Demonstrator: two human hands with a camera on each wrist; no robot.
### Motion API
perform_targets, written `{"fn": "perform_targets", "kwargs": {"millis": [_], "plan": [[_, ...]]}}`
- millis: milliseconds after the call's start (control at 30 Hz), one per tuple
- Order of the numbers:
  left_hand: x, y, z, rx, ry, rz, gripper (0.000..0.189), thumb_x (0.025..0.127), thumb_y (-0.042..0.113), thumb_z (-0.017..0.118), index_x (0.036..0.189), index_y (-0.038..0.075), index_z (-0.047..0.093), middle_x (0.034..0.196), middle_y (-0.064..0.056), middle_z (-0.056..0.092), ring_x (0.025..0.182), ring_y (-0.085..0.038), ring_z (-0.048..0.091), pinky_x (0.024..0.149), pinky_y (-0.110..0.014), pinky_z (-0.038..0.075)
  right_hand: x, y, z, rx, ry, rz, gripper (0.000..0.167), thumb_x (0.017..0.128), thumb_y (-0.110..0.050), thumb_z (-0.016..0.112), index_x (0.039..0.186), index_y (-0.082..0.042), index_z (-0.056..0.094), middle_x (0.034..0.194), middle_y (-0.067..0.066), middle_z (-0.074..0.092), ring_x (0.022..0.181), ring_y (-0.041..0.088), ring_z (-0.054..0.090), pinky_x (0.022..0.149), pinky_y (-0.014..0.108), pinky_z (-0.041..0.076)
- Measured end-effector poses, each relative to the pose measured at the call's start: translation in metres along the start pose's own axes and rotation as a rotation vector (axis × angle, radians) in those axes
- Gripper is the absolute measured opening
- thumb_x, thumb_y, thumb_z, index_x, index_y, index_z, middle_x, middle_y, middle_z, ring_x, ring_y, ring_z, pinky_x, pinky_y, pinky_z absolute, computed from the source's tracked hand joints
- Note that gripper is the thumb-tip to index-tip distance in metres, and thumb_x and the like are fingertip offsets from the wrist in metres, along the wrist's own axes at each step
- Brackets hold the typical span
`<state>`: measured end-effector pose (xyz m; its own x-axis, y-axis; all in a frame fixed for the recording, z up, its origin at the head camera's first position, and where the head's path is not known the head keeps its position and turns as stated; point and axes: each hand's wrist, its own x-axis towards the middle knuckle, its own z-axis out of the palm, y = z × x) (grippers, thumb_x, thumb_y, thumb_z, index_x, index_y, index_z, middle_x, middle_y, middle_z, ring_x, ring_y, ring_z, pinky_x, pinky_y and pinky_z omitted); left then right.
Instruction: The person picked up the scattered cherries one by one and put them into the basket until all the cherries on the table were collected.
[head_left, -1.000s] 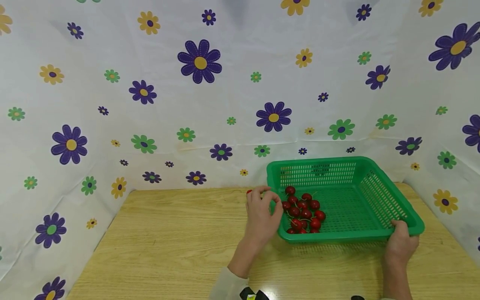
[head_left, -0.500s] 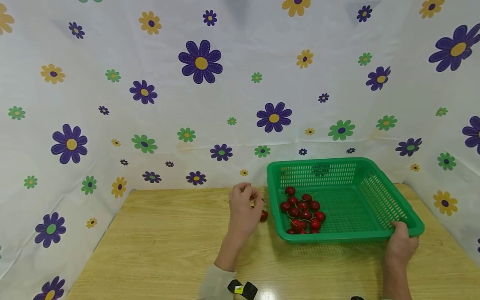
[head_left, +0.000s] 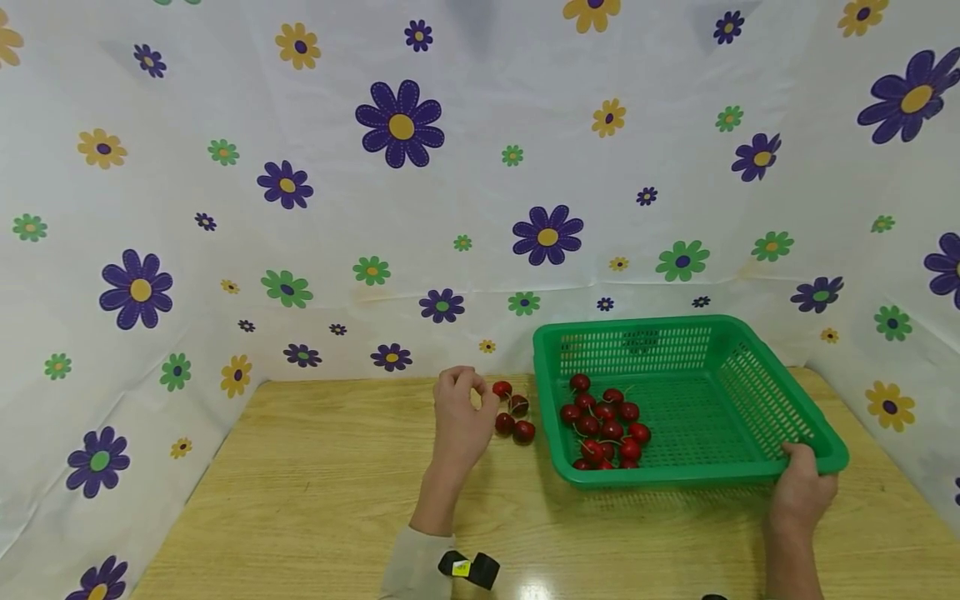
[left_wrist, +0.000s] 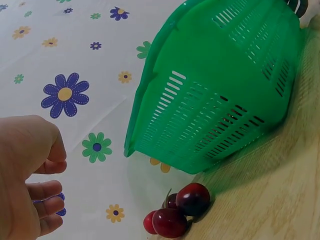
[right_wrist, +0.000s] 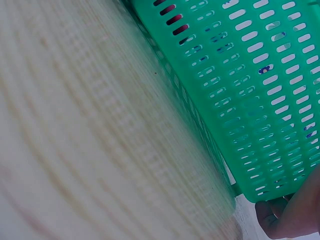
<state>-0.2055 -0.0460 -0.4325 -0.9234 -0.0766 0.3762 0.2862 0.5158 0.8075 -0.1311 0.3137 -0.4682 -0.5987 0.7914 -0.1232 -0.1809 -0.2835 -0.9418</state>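
My left hand (head_left: 461, 421) hovers over the table just left of a small group of dark red cherries (head_left: 523, 432). Its fingers are loosely bent, and the left wrist view shows nothing between the thumb and fingers of that hand (left_wrist: 30, 175). Those loose cherries (left_wrist: 170, 222) lie beside the outer left wall of a green plastic basket (head_left: 682, 477). Inside the basket, more cherries (head_left: 611, 429) with green stems are bunched at its left end. My right hand (head_left: 802, 492) grips the basket's front right corner, thumb over the rim; its fingers (right_wrist: 270, 217) are partly hidden underneath.
A light wooden table (head_left: 322, 483) carries everything. White cloth (head_left: 465, 192) printed with flowers stands behind it and on both sides. The basket's back edge is close to the rear cloth.
My left hand has moved left, away from the basket's left rim, uncovering the loose cherries on the table. The right hand and basket have stayed put.
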Motion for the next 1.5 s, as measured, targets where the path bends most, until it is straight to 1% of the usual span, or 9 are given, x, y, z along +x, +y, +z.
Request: {"fn": "perform_targets", "kwargs": {"millis": [167,233,400,633,767,900,1067,1267,1500], "plan": [[0.001,-0.004,0.000,0.019,-0.039,-0.018,0.010,0.086,0.003,0.060,0.081,0.008,0.052,0.120,-0.017,0.048,0.119,-0.036,0.046,0.097,-0.050,0.044,0.001,0.001,-0.002,0.012,0.002,0.006,0.018,0.093,-0.011,0.050,0.107,-0.016,0.059,0.101,-0.005,0.057,0.091,0.007,0.049,0.076,0.014,0.038],[0.001,-0.004,0.001,0.033,-0.070,-0.039,0.006,0.086,0.002,0.058,0.089,0.007,0.056,0.122,-0.017,0.049,0.119,-0.036,0.046,0.093,-0.047,0.045,0.002,0.001,-0.002,0.016,-0.001,0.008,0.018,0.093,-0.011,0.050,0.107,-0.016,0.059,0.101,-0.005,0.057,0.091,0.007,0.049,0.076,0.014,0.038],[0.000,-0.004,0.003,0.104,-0.156,-0.055,0.024,0.089,0.000,0.054,0.112,0.004,0.060,0.127,-0.018,0.051,0.122,-0.037,0.047,0.090,-0.047,0.047,0.002,0.002,-0.002,0.013,0.008,0.010,0.019,0.092,-0.011,0.051,0.107,-0.018,0.059,0.102,-0.005,0.057,0.092,0.005,0.049,0.077,0.013,0.038],[-0.004,-0.007,0.017,0.292,-0.221,0.127,0.014,0.096,0.008,0.056,0.101,0.005,0.068,0.119,-0.016,0.058,0.112,-0.041,0.049,0.092,-0.057,0.042,0.002,0.000,-0.001,0.010,0.024,0.027,0.018,0.092,-0.011,0.050,0.106,-0.019,0.059,0.101,-0.007,0.057,0.091,0.004,0.049,0.077,0.013,0.038],[-0.008,-0.007,0.029,0.435,-0.281,0.212,0.020,0.100,0.014,0.053,0.107,0.006,0.070,0.130,-0.014,0.057,0.120,-0.041,0.047,0.098,-0.059,0.039,0.002,0.000,-0.001,-0.006,0.023,0.039,0.017,0.092,-0.012,0.050,0.106,-0.020,0.058,0.102,-0.007,0.056,0.092,0.004,0.049,0.077,0.012,0.038],[-0.013,-0.007,0.039,0.610,-0.406,0.219,0.030,0.104,0.024,0.048,0.119,0.006,0.067,0.143,-0.013,0.050,0.134,-0.039,0.039,0.109,-0.056,0.032,0.001,0.000,0.000,-0.010,0.017,0.035,0.018,0.092,-0.012,0.050,0.107,-0.020,0.057,0.103,-0.007,0.056,0.092,0.004,0.048,0.078,0.012,0.038],[-0.017,-0.006,0.045,0.722,-0.513,0.199,0.039,0.105,0.029,0.045,0.130,0.005,0.063,0.149,-0.011,0.046,0.142,-0.036,0.031,0.114,-0.053,0.026,0.001,0.000,0.000,0.003,0.016,0.027,0.018,0.092,-0.011,0.050,0.107,-0.018,0.058,0.102,-0.006,0.057,0.092,0.005,0.049,0.077,0.013,0.038],[-0.017,-0.006,0.047,0.747,-0.517,0.199,0.041,0.104,0.029,0.046,0.134,0.004,0.060,0.148,-0.009,0.047,0.141,-0.036,0.033,0.114,-0.052,0.026,0.001,-0.001,0.000,0.005,0.016,0.033,0.020,0.092,-0.012,0.050,0.109,-0.020,0.058,0.104,-0.007,0.057,0.093,0.005,0.049,0.077,0.013,0.038],[-0.021,-0.013,0.050,0.771,-0.450,0.276,0.040,0.104,0.028,0.043,0.130,0.004,0.062,0.143,-0.010,0.051,0.136,-0.036,0.039,0.111,-0.049,0.030,0.000,-0.002,0.000,0.002,0.018,0.033,0.018,0.092,-0.011,0.050,0.106,-0.019,0.058,0.101,-0.007,0.057,0.091,0.005,0.049,0.076,0.012,0.038]]}}
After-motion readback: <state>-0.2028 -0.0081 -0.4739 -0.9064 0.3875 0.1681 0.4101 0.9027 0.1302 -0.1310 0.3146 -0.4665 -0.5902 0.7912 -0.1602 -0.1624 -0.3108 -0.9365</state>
